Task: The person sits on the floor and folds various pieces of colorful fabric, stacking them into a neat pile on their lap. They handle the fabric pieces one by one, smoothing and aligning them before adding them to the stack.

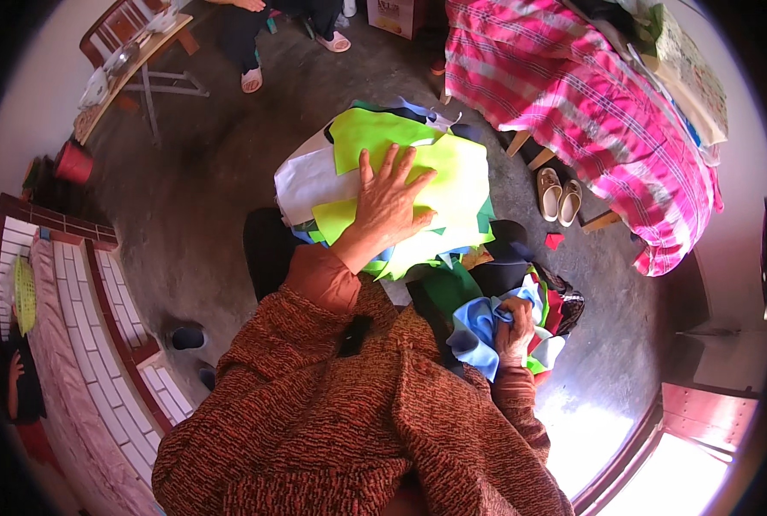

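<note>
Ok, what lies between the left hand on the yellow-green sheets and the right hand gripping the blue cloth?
In the head view, between left hand and right hand: a dark green piece and black fabric.

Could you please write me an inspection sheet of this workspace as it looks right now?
Surface: grey concrete floor; what the stack rests on is hidden.
Job's things: stack of lime-green, white and blue fabric sheets; bundle of mixed fabric pieces.
Clutter: pair of slippers; red scrap.
Grippers: left hand flat, fingers spread, on the stack; right hand closed on the bundle.
Cables: nothing seen.
Surroundings: pink plaid bed cover; folding table; another person's feet.
</note>
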Demonstrator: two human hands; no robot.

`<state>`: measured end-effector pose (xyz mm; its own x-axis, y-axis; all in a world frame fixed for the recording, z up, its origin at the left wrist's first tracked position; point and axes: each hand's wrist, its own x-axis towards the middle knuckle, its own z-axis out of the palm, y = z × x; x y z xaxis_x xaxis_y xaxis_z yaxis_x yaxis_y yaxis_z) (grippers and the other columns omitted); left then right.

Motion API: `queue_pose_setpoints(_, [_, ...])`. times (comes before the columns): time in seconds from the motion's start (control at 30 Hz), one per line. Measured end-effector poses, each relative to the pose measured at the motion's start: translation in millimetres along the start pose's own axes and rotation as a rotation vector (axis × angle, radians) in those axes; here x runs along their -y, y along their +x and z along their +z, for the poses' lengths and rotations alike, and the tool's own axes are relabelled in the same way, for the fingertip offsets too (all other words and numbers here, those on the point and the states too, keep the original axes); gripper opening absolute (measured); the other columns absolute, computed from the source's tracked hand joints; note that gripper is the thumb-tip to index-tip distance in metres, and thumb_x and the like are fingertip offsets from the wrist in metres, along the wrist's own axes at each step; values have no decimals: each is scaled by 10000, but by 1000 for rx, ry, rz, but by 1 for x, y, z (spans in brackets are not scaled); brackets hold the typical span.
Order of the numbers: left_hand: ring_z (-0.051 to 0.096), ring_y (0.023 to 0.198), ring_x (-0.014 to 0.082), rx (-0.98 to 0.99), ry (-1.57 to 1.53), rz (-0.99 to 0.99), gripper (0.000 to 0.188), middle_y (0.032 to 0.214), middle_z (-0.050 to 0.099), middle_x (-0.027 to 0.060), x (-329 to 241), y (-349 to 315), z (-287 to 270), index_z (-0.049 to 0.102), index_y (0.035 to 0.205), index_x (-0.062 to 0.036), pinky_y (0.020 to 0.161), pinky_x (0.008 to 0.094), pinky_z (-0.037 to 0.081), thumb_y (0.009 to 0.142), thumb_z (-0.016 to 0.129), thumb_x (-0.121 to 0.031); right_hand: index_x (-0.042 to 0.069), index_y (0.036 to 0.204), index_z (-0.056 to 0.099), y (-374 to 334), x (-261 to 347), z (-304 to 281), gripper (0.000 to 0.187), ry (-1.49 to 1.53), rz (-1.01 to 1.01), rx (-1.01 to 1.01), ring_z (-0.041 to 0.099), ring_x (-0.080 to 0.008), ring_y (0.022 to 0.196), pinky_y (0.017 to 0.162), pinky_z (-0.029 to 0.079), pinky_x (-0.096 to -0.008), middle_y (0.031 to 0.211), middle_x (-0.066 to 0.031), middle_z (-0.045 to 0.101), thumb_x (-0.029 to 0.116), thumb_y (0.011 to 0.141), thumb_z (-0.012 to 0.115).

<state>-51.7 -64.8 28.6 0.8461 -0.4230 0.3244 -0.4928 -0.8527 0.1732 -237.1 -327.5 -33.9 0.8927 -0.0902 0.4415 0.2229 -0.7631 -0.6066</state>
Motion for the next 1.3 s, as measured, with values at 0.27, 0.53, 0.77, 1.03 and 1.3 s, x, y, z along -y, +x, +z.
queue_pose_setpoints(0.27, [519, 1018, 281, -17, 205, -150, 457, 1040, 572, 116, -2, 95, 0, 674, 983, -50, 998, 536, 263, 781, 670, -460, 29, 867, 582, 6, 5, -5, 263, 69, 147, 16, 574, -333, 826, 757, 475, -375, 893, -145, 570, -54, 628, 510])
queue_pose_setpoints(0.53, [539, 970, 287, 61, 134, -105, 302, 934, 606, 88, -1, 115, 32, 710, 857, -130, 841, 449, 391, 711, 737, -393, 33, 871, 599, 4, -3, 4, 262, 146, 98, -58, 595, -324, 789, 714, 489, -367, 878, -149, 589, -57, 628, 554])
queue_pose_setpoints(0.77, [611, 892, 264, 87, -247, -101, 465, 904, 647, 46, 22, 115, 43, 664, 1100, -193, 755, 389, 468, 654, 767, -112, 80, 869, 624, 10, -6, 2, 325, 114, 40, -72, 608, -302, 791, 680, 503, -366, 890, -95, 593, -22, 560, 599])
queue_pose_setpoints(1.03, [482, 1160, 294, -217, 3, 151, 783, 1232, 517, 131, -11, 100, 17, 365, 1413, -186, 958, 430, 353, 729, 728, -73, 80, 866, 618, 9, -10, 4, 315, 177, 111, -91, 605, -293, 797, 681, 502, -363, 882, -83, 583, -13, 566, 596])
queue_pose_setpoints(1.3, [304, 1360, 269, 154, 265, 155, 497, 1448, 385, 48, 3, 76, 37, 418, 1384, -200, 1098, 533, 165, 928, 447, -395, 47, 906, 595, 7, -25, 3, 176, 851, 603, -250, 609, -217, 806, 756, 495, -305, 882, -88, 616, -37, 761, 542])
